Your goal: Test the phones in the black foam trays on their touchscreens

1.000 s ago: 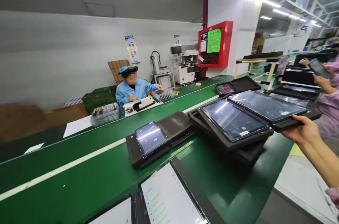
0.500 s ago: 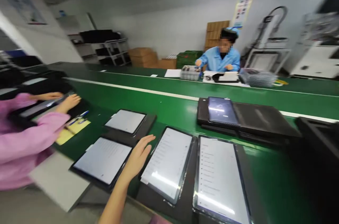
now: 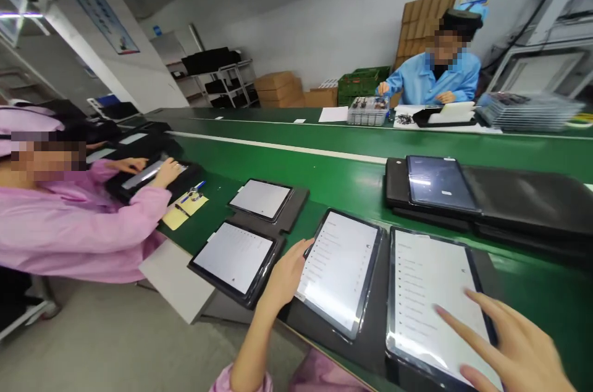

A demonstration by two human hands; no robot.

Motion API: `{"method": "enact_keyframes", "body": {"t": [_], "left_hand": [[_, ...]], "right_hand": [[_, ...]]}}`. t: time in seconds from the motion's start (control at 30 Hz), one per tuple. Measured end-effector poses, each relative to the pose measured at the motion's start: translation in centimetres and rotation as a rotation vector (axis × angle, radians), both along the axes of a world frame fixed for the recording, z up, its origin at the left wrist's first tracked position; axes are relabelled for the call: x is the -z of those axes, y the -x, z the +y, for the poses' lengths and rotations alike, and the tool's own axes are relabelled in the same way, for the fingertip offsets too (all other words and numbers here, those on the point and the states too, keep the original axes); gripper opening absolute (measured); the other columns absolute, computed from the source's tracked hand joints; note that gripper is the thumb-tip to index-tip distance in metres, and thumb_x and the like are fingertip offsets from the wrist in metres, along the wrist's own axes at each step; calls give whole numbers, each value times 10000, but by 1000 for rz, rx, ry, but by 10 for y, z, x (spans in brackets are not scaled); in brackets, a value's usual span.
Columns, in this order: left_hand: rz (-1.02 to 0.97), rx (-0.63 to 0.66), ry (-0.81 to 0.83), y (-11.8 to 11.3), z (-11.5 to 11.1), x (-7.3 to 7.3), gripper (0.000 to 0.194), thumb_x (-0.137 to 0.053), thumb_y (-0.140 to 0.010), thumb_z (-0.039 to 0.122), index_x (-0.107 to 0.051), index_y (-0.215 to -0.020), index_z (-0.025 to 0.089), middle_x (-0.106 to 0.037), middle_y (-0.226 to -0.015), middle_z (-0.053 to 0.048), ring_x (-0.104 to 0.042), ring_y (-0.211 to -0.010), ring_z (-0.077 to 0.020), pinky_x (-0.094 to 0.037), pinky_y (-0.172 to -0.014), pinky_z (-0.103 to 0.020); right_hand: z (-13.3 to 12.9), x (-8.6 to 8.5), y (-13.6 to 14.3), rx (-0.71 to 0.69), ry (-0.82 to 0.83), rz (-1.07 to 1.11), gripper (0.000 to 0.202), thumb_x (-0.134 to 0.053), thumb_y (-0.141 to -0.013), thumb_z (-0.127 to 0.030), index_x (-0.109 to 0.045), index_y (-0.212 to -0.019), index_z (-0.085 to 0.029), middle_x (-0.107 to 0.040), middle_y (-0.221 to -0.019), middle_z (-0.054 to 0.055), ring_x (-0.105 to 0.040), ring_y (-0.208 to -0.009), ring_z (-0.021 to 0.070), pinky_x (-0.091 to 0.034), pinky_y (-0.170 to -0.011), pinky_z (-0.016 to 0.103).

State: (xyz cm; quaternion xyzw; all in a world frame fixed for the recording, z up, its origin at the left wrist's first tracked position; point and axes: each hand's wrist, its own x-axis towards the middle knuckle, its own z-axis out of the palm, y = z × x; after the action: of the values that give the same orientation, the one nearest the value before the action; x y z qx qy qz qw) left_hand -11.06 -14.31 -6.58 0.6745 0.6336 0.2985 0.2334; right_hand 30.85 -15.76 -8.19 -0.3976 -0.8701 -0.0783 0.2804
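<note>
My left hand (image 3: 288, 273) rests at the left edge of a lit tablet (image 3: 340, 268), its fingers reaching onto the edge and holding nothing visible. Over the screen of another lit tablet (image 3: 430, 299), on the right, my right hand (image 3: 514, 336) is spread with its fingers apart. Both screens show a list, and both tablets lie on dark covers. Farther left are two more lit tablets, a near one (image 3: 235, 258) and a far one (image 3: 262, 199). A darker tablet (image 3: 440, 182) lies on black cases at the back right.
A person in pink (image 3: 83, 225) handles a tablet at the left, beside a yellow sheet (image 3: 175, 218) with pens. Across the green table (image 3: 333, 176) sits a person in blue (image 3: 417, 80), near a parts box (image 3: 368, 115) and stacked trays (image 3: 523, 113).
My right hand has come into view over the right tablet. My left hand has reached the edge of the tablet beside it. The view has shifted, showing more of the person in pink.
</note>
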Motion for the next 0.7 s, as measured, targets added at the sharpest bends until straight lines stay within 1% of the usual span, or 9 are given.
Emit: {"method": "enact_keyframes", "body": {"t": [0.07,0.17,0.27,0.33,0.4,0.5,0.53,0.6,0.7], "left_hand": [[101,13,41,1,1,0,546,-273,-1075,467,-519,-1513,253,-492,-1574,-91,-481,-1444,-271,-398,-1219,-486],[281,81,63,1,-5,-2,537,-321,-1067,512,-490,-1531,302,-257,-1697,-105,-397,-1493,-363,-375,-1201,-586],[358,235,-60,3,-19,-4,631,-285,-1018,695,-509,-1508,367,-37,-1738,-66,-174,-1566,-434,-235,-1211,-707],[305,246,-126,6,-29,1,742,-196,-980,767,-432,-1556,364,3,-1738,-75,-133,-1576,-422,-213,-1213,-713],[209,142,-119,9,-38,12,784,-200,-982,767,-302,-1619,322,-88,-1731,-125,-203,-1570,-386,-272,-1218,-659],[72,-53,-65,7,-46,35,776,-279,-1022,703,-223,-1643,241,-367,-1639,-187,-399,-1498,-332,-402,-1180,-547],[38,-97,-71,5,-47,41,768,-279,-1033,683,-232,-1637,212,-440,-1591,-198,-456,-1461,-321,-433,-1160,-521],[11,-148,-130,0,-49,48,742,-261,-1047,654,-294,-1607,168,-519,-1524,-209,-524,-1404,-314,-459,-1134,-498],[62,-134,-210,-7,-49,47,697,-262,-1054,632,-421,-1535,153,-554,-1489,-205,-555,-1367,-312,-472,-1115,-474]], "right_hand": [[12,-4,29,-75,-34,-74,494,-488,-1014,-527,-516,-1499,-443,-431,-1544,142,-524,-1247,436,-428,-964,663],[31,-5,48,-115,6,-145,469,-476,-1031,-576,-546,-1477,-449,-400,-1572,147,-478,-1324,423,-375,-1038,698],[36,1,31,-85,116,-157,390,-498,-1031,-579,-623,-1387,-484,-452,-1543,99,-482,-1336,398,-371,-1067,705],[30,7,6,-25,161,-106,343,-506,-1025,-569,-676,-1312,-488,-453,-1547,68,-488,-1335,406,-401,-1048,715],[20,13,-21,85,200,10,365,-472,-1034,-532,-668,-1332,-455,-459,-1542,70,-504,-1322,418,-462,-1008,699],[2,22,-51,248,289,232,429,-420,-1047,-439,-554,-1453,-405,-537,-1456,103,-551,-1277,420,-536,-939,650],[-4,25,-56,280,321,292,446,-409,-1046,-417,-515,-1479,-403,-552,-1433,105,-555,-1271,426,-537,-936,654],[-13,29,-58,314,346,359,468,-391,-1042,-403,-458,-1504,-422,-551,-1421,105,-547,-1271,451,-511,-940,688],[-21,29,-47,344,317,356,491,-370,-1042,-407,-408,-1532,-411,-516,-1436,123,-519,-1279,470,-476,-945,704]]}}
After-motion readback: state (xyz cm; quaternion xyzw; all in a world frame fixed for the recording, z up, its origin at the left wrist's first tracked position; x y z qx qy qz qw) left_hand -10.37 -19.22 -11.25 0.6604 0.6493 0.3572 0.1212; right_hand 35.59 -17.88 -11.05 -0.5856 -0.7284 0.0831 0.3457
